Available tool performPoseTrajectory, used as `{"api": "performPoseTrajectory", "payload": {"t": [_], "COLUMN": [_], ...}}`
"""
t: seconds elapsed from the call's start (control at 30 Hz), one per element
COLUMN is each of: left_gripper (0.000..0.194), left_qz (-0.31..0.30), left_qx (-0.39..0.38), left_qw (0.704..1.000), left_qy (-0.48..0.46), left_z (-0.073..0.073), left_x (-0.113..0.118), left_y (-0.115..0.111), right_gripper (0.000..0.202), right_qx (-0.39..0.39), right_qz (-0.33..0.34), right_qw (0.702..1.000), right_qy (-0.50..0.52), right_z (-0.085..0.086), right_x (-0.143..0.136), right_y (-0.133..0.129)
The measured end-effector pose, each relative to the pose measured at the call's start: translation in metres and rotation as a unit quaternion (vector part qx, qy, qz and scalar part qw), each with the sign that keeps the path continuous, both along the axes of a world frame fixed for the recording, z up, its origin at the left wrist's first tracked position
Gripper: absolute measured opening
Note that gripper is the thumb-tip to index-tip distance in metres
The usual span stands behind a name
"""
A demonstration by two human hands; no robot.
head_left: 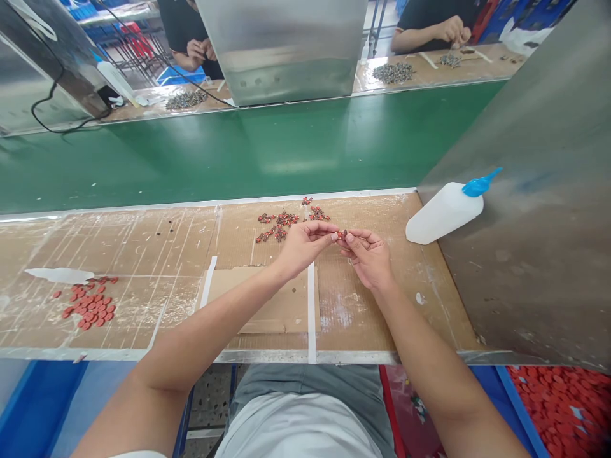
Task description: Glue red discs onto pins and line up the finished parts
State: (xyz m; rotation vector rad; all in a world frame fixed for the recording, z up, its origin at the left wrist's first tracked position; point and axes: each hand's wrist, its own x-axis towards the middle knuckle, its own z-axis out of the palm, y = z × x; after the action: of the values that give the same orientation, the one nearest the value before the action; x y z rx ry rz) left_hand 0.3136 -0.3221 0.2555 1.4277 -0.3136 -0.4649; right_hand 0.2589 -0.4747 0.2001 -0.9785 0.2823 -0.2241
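Note:
My left hand (308, 243) and my right hand (370, 256) meet above the cardboard-covered bench. Between their fingertips is a small red and dark part (340, 235), pinched from both sides. Its exact kind is too small to make out. Just beyond my left hand lies a loose cluster of similar red and dark parts (286, 219), partly hidden by the fingers. A flat piece of cardboard (267, 299) lies under my left forearm, with a white strip (312, 318) running along its right side.
Red discs (93, 308) lie piled at the left, beside a white flat piece (62, 275). A white squeeze bottle (443, 213) with blue nozzle leans by the metal panel (539, 222). Behind runs a green belt (286, 146); across it, people's hands (453, 30) work near small metal parts (394, 72).

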Motion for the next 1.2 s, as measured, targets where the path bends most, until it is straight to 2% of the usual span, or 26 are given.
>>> {"api": "performPoseTrajectory", "payload": {"t": [0.33, 0.7, 1.2], "left_gripper": [0.024, 0.024, 0.019], "left_qz": [-0.006, 0.062, 0.031], "left_qx": [0.062, 0.058, 0.096], "left_qw": [0.997, 0.996, 0.988], "left_qy": [-0.049, -0.021, -0.118], "left_z": [-0.001, -0.005, -0.011], "left_x": [0.000, 0.001, 0.000], "left_y": [-0.001, -0.004, -0.004], "right_gripper": [0.039, 0.042, 0.038], "right_qx": [0.010, -0.004, 0.019], "right_qz": [-0.002, 0.000, -0.011], "right_qw": [1.000, 0.999, 0.999], "right_qy": [0.011, 0.034, 0.032], "right_z": [0.001, -0.003, -0.002], "right_x": [0.000, 0.001, 0.001], "right_y": [-0.001, 0.000, -0.001]}}
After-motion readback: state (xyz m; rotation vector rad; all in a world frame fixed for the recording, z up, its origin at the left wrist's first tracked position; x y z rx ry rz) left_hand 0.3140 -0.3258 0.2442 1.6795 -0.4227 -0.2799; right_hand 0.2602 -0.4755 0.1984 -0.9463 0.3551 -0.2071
